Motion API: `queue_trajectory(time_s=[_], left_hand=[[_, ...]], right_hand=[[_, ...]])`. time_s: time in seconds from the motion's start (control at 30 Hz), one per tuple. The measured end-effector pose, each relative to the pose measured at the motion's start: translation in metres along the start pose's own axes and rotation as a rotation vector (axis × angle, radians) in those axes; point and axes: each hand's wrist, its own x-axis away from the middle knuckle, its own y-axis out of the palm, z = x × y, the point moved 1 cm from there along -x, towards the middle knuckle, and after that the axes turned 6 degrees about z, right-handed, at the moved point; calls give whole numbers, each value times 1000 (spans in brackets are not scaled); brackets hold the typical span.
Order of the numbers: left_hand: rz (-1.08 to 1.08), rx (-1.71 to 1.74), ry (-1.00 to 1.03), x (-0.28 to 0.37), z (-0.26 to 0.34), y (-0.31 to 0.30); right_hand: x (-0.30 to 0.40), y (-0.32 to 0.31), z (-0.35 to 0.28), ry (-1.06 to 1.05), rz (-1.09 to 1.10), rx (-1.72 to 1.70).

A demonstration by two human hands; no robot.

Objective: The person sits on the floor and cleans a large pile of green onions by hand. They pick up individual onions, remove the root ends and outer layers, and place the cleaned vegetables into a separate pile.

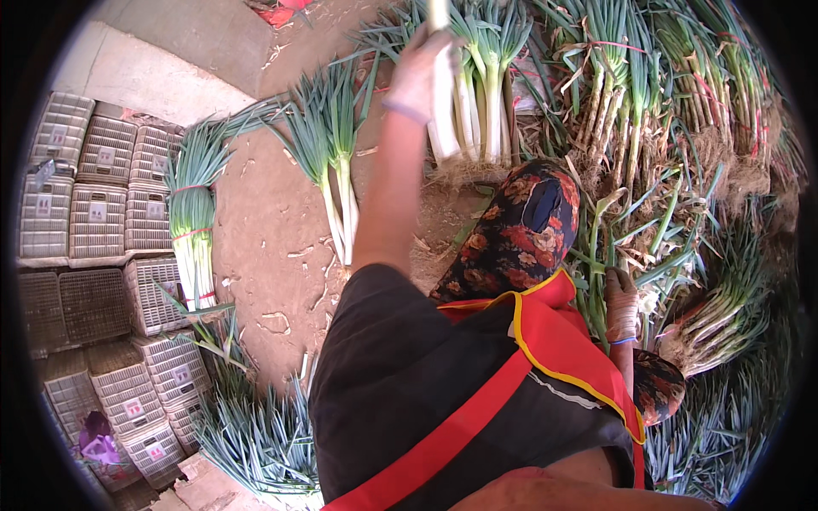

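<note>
My left hand [415, 76], with a band at the wrist, reaches to the top of the view and is closed around a thick white green-onion stalk [442, 105], partly blurred. Beside that stalk stand several trimmed green onions [489, 108], with white shanks and green leaves. My right hand [621, 306] is low on the right, its fingers covered with wrapping. Its fingertips touch a green onion stem [597, 268] among loose, untrimmed onions; whether they grip it is unclear. Between my hands is my knee in floral trousers [511, 236].
Two pale-stemmed onions [342, 185] lie on the dirt floor [268, 255]. A tied onion bundle [193, 223] is at left, near stacked plastic crates [99, 211]. Tied, rooted bundles [607, 83] fill the upper right. More onions [709, 428] lie at lower right.
</note>
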Motion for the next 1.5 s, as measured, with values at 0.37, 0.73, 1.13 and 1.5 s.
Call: queue_trajectory(time_s=[0.37,0.73,1.13,1.5], left_hand=[[913,-197,-601,174,-105,-403],[843,-517,-628,221,-149,-440],[624,-1116,-397,103,-137,-396],[-186,-709,-183,-15,-133,74]], right_hand=[[-3,18,42,140,-157,183],[-25,3,49,88,-125,395],[-232,-28,20,-70,254,584],[-302,45,75,85,94,911]])
